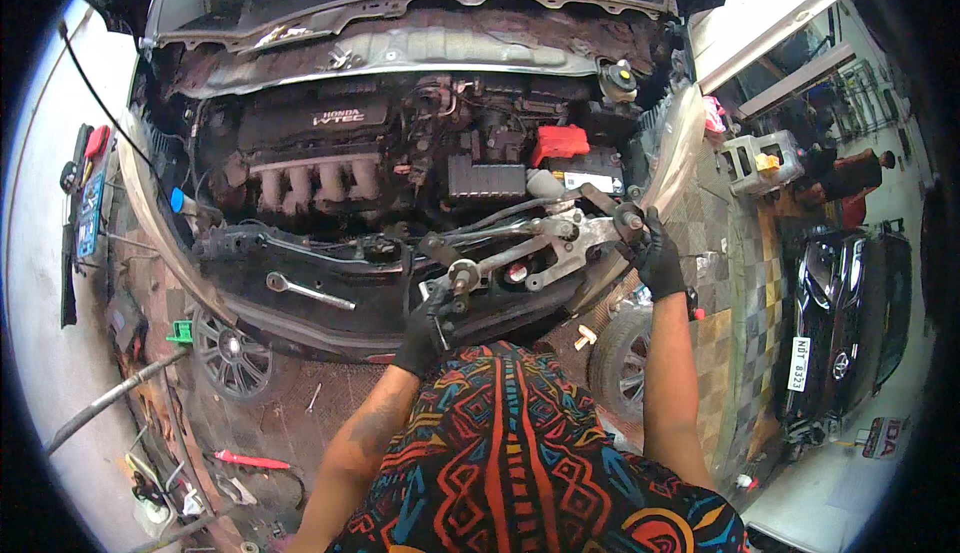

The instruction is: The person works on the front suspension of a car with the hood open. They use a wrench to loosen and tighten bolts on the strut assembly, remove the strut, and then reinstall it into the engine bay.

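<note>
Between my gloved hands, over the front of a car's open engine bay, is a wiper linkage [500, 263] with metal arms and a motor bracket. My left hand [428, 328], in a black glove, is closed near its left pivot. A thin shiny shaft shows at those fingers; I cannot tell what it belongs to. My right hand [660, 261], also gloved, grips the linkage's right end, its fingers wrapped by the round pivot. A ratchet [308, 291] lies on the front panel to the left of my left hand.
Behind the linkage are the engine cover [310, 123], a battery with a red terminal cover [560, 143] and a black box [486, 179]. Wheels [232, 355] stand under the bumper. A red-handled tool [250, 460] lies on the floor. A dark car [845, 323] is at the right.
</note>
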The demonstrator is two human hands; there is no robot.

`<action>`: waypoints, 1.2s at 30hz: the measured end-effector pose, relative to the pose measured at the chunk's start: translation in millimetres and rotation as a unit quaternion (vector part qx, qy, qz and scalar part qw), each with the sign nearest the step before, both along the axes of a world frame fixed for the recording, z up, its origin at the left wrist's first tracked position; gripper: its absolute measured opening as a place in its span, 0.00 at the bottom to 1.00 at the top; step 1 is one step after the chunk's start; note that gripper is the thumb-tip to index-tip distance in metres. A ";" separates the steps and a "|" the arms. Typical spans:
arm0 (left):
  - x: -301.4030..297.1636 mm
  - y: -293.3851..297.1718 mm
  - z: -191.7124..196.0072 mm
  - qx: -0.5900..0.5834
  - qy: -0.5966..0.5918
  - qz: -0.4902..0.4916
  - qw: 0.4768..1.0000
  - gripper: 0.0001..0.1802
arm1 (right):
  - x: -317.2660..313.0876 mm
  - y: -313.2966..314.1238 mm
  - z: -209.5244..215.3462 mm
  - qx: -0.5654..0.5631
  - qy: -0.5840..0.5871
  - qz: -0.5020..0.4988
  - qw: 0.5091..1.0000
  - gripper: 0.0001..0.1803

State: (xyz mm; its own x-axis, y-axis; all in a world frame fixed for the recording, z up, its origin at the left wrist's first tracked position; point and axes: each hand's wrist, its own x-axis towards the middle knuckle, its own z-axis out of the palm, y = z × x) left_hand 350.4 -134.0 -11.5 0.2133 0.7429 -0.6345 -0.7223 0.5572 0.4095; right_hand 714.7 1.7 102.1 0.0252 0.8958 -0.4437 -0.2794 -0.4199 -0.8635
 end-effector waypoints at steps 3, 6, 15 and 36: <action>0.2 3.0 1.2 0.007 -0.033 0.030 0.999 0.20 | 18.0 5.7 -8.6 0.026 -0.011 0.033 0.999 0.25; -0.3 4.7 -22.1 0.011 -0.118 0.074 0.990 0.17 | 2.8 9.7 -0.3 0.014 0.029 0.038 0.999 0.26; 18.5 14.2 -8.4 -0.046 0.029 0.131 0.990 0.11 | -1.7 3.8 -21.0 0.161 -0.002 0.080 0.984 0.33; 4.5 -17.3 41.1 0.002 0.215 0.109 0.970 0.08 | -2.2 2.2 -8.3 0.157 0.094 -0.012 0.983 0.27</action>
State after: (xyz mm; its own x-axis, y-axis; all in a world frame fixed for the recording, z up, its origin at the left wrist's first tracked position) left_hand 354.9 -151.2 29.6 -0.2338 0.7433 -0.6268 -0.5845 0.4077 0.7015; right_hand 712.5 3.9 93.8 -0.0085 0.9896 -0.1439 -0.4526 -0.1321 -0.8819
